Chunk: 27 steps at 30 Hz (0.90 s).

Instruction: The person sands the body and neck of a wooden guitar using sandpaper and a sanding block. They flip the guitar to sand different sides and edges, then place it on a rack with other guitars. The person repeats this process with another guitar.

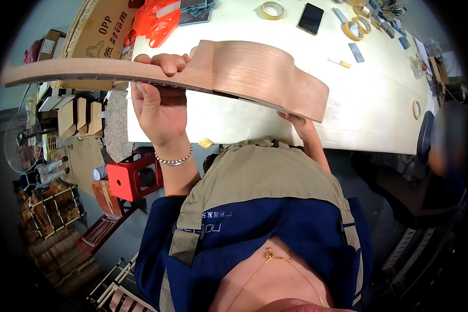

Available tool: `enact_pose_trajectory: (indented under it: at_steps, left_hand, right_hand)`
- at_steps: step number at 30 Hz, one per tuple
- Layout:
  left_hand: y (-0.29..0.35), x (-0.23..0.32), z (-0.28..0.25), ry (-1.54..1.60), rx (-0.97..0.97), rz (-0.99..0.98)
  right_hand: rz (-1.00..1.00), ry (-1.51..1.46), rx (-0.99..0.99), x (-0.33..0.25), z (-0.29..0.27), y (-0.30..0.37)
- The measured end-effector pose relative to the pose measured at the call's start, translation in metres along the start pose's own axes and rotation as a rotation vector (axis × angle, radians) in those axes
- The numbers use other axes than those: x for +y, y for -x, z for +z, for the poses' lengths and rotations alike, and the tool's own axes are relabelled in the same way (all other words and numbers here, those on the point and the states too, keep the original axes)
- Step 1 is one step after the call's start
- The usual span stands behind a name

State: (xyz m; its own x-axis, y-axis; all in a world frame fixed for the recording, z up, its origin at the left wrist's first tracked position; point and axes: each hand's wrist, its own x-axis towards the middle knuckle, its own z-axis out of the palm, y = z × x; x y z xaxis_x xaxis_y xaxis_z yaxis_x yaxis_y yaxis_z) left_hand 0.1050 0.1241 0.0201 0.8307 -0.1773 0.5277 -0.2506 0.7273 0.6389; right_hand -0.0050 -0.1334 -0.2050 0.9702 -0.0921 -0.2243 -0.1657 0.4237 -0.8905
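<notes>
A bare-wood ukulele, without visible finish, is held on its side above the front of the white table. Its neck points left and its rounded body lies to the right, with the curved side wall facing up. My left hand is closed around the neck near the body, thumb below and fingers over the top. At the right end of the body, my right hand supports the lower edge; most of its fingers are hidden beneath the wood.
On the table lie a black phone, rolls of tape, a grey block and a small yellow-handled brush. A red plastic bag and cardboard box are far left. A red stool stands left. Another person is at right.
</notes>
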Motion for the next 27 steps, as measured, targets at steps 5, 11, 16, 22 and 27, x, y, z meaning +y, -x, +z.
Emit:
enact_pose_trajectory:
  at_steps: [5,11,16,22,27]
  left_hand:
    - [0.009,-0.005,-0.009,-0.142,0.205,-0.021]
    - [0.036,-0.023,-0.031,-0.603,0.599,-0.058]
    - [0.038,-0.022,-0.041,-0.461,0.699,-0.092]
    - [0.041,-0.021,-0.056,-0.398,0.816,-0.053]
    - [0.043,-0.022,-0.065,-0.343,0.83,-0.06]
  right_hand:
    - [-0.07,0.05,0.112,-0.013,0.001,0.008]
    - [-0.17,0.374,0.142,-0.03,0.004,0.007]
    - [-0.135,0.398,0.139,-0.065,0.013,0.011]
    - [-0.101,0.424,0.179,-0.083,0.027,0.013]
    - [-0.105,0.374,0.171,-0.088,0.034,0.014]
